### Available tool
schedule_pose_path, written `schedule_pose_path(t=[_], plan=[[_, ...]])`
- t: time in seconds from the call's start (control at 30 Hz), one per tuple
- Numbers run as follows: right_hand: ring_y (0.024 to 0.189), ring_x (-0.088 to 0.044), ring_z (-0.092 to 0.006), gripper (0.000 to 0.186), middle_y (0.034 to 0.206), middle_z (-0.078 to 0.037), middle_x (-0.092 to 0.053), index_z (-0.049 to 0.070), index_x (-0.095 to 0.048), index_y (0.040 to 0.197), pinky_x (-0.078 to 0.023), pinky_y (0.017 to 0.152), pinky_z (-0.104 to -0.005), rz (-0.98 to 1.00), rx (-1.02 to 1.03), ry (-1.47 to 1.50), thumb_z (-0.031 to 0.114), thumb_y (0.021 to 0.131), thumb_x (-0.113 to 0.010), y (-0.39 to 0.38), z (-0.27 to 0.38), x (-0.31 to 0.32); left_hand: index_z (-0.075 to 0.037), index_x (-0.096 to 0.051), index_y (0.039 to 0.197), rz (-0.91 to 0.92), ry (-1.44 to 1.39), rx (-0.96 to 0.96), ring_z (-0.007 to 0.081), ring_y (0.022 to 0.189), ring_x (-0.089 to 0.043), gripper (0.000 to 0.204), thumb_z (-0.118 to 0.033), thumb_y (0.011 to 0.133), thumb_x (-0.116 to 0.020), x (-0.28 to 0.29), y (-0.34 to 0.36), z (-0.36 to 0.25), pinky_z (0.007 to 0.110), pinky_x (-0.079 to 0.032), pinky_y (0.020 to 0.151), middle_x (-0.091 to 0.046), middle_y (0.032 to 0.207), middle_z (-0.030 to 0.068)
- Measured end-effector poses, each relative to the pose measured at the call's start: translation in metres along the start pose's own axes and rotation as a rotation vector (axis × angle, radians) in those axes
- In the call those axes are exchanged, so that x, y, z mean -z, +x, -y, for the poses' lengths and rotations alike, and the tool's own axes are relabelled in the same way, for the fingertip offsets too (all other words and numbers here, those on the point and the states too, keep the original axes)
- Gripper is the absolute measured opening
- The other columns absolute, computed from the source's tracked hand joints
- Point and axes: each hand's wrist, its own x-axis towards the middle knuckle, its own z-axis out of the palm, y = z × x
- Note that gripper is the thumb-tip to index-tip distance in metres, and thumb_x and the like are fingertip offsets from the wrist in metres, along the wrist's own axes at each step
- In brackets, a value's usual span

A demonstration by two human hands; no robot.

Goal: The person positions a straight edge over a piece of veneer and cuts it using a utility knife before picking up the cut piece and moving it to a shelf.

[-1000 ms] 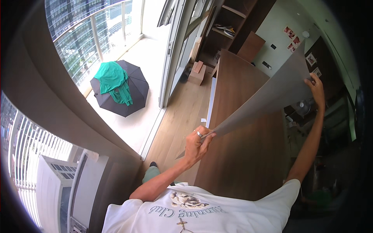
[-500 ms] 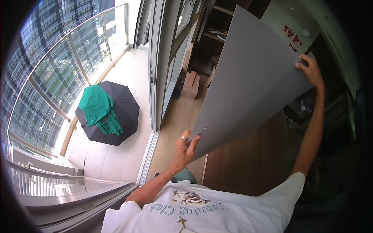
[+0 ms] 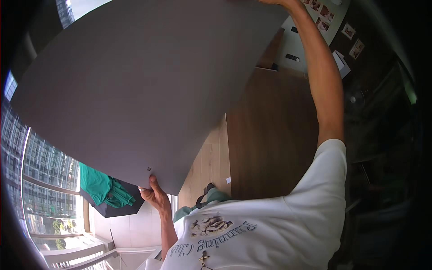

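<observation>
A large, thin grey panel (image 3: 135, 90) fills the upper left and middle of the view. Near its lower edge is a small hole or fitting. My left hand (image 3: 156, 195) grips that lower edge, thumb on the near face and the other fingers mostly hidden behind; a ring shows on one finger. My right arm is stretched far up, and my right hand (image 3: 275, 2) holds the panel's upper right edge. The top of the view cuts off part of that hand.
Beyond the panel's lower left edge, green cloth (image 3: 101, 186) lies over a dark open umbrella (image 3: 121, 209) on the balcony. A glass railing (image 3: 49, 211) bounds it. Right of the panel are a dark brown surface (image 3: 270, 135) and a wall with pictures (image 3: 324, 20). Light wood flooring (image 3: 211, 157) shows below.
The panel has swung left and up, closer to me, and now covers the door frame and shelves. Both hands moved with it, still gripping. My view has turned rightward.
</observation>
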Motion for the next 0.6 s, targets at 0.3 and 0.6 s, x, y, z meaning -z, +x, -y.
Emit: schedule_pose_path(t=[0.3, 0.6], plan=[[0.079, -0.068, -0.0338, 0.021, 0.085, -0.017, -0.071, 0.003, -0.069, 0.095, -0.05, 0.071, -0.0458, -0.043, 0.15, -0.037, 0.021, 0.083, -0.073, 0.102, -0.204, -0.147, 0.002, -0.066, 0.112, 0.266, 0.55, -0.145, 0.0207, 0.085, -0.068, 0.02, -0.016, 0.103, -0.064, -0.106, 0.081, 0.085, 0.036, -0.053, 0.076, -0.072, 0.095, 0.0127], [0.092, -0.068, -0.0209, 0.021, 0.097, -0.004, -0.072, 0.012, -0.071, 0.107, -0.051, 0.092, -0.0379, 0.294, -0.005, -0.001, 0.023, 0.09, -0.071, 0.186, -0.324, -0.33, 0.005, -0.066, 0.112, 0.403, 0.72, 0.128, 0.046, 0.102, -0.066, 0.018, -0.005, 0.098, -0.059, -0.186, 0.155, 0.191, 0.046, -0.051, 0.088, -0.069, 0.108, 0.0276]])
